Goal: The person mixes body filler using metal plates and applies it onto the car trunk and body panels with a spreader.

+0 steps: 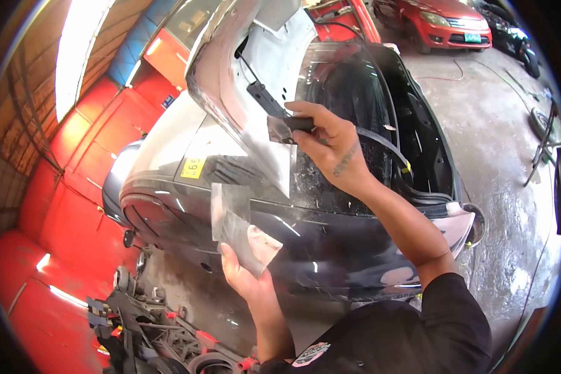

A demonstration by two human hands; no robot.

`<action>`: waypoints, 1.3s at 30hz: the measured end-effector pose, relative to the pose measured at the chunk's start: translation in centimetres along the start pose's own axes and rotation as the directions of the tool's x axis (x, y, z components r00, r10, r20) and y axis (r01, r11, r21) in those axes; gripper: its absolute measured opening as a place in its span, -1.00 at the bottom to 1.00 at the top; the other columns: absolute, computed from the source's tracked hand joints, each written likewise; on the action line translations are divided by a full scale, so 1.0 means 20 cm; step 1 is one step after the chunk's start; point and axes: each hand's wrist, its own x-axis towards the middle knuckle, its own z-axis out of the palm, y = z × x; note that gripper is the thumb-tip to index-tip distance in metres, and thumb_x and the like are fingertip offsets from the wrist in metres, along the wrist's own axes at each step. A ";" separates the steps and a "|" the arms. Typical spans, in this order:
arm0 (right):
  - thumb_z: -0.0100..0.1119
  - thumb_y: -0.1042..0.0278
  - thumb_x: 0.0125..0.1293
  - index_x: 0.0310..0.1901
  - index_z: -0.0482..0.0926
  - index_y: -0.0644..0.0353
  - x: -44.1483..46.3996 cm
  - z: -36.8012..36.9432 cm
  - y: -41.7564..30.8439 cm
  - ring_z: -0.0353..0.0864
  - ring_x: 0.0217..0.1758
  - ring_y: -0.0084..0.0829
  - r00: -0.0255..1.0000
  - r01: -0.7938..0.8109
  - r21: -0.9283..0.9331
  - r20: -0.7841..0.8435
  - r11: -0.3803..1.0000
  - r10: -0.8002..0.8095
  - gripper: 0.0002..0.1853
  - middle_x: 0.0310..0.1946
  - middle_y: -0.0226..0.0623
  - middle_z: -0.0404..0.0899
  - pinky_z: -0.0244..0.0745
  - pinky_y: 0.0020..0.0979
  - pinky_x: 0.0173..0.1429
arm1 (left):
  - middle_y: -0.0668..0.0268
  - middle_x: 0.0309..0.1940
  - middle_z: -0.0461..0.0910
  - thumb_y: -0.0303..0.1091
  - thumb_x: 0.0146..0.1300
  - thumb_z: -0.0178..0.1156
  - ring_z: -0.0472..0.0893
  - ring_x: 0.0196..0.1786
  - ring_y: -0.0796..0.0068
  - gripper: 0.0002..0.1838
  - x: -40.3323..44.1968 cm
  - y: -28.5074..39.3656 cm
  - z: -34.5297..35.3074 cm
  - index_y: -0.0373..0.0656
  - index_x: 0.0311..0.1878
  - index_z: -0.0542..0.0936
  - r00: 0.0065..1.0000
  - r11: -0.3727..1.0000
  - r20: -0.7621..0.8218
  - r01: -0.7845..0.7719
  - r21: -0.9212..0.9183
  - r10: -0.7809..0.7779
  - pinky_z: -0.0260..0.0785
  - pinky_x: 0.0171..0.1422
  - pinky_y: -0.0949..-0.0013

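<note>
My left hand (248,277) grips a flat grey plate (235,234) by its lower end. A lump of pale pink paste, like body filler (263,245), lies on its right side. My right hand (335,146) is closed around the black handle of a putty knife (299,124), its thin blade pointing left. The blade is in front of the raised trunk lid (230,118); whether it touches the lid I cannot tell. The lid is whitish, with bare, worn patches along its edge. Below it, the dark car (280,237) carries dust and pale specks.
A yellow sticker (192,167) is on the car's glass. Loose parts and a tyre (215,363) lie on the floor at lower left, near a red wall (50,206). A red car (442,23) and a wheel (542,124) stand on the concrete floor to the right.
</note>
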 end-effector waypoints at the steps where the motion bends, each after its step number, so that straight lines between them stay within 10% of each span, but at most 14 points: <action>1: 0.19 0.57 0.34 0.31 0.56 0.26 0.03 -0.01 -0.02 0.58 -0.37 -0.46 1.000 0.020 -0.060 0.009 0.998 -0.019 -0.52 -0.28 -0.09 0.73 0.52 -0.38 -0.19 | 0.10 0.15 0.64 -0.11 0.64 0.04 0.67 0.19 0.18 -0.52 0.00 0.00 -0.01 -0.35 0.33 0.50 1.000 1.000 0.003 0.007 0.018 -0.007 0.52 0.34 0.09; 3: 0.10 0.59 0.27 0.44 0.45 0.26 0.07 -0.01 -0.02 0.59 -0.42 -0.28 0.997 0.057 -0.146 0.054 0.988 -0.049 -0.37 -0.30 0.10 0.67 0.54 -0.29 -0.17 | 0.12 0.16 0.62 -0.10 0.66 -0.02 0.65 0.20 0.20 -0.53 0.01 0.00 -0.03 -0.30 0.35 0.47 1.000 0.998 0.001 0.025 0.057 -0.025 0.52 0.31 0.07; 6: 0.09 0.60 0.21 0.54 0.37 0.20 0.15 -0.02 -0.05 0.40 -0.44 -0.58 0.991 0.052 -0.104 0.130 0.993 -0.039 -0.23 -0.43 -0.27 0.60 0.42 -0.44 -0.26 | 0.12 0.16 0.61 -0.10 0.67 -0.03 0.63 0.21 0.20 -0.54 0.00 0.02 -0.02 -0.30 0.34 0.48 1.000 0.995 -0.012 0.014 0.094 -0.013 0.51 0.32 0.06; 17: 0.05 0.52 0.14 0.72 -0.22 0.24 0.54 -0.08 -0.14 0.38 -0.44 -0.56 0.963 -0.006 0.139 0.267 0.990 -0.031 0.08 -0.47 -0.36 0.47 0.32 -0.48 -0.29 | 0.10 0.08 0.66 -0.11 0.65 0.01 0.69 0.10 0.22 -0.55 0.02 0.04 -0.08 -0.36 0.23 0.53 0.998 0.999 0.047 0.027 0.045 -0.030 0.55 0.25 0.14; 39: 0.07 0.46 0.15 0.73 -0.25 0.16 0.56 0.08 -0.12 0.36 -0.43 -0.53 0.904 -0.011 -0.149 0.421 0.989 0.074 0.10 -0.48 -0.38 0.46 0.36 -0.42 -0.24 | 0.12 0.20 0.61 -0.08 0.68 -0.06 0.61 0.26 0.20 -0.50 0.04 0.05 -0.20 -0.32 0.37 0.47 0.995 0.999 -0.093 0.021 0.040 -0.017 0.44 0.39 0.08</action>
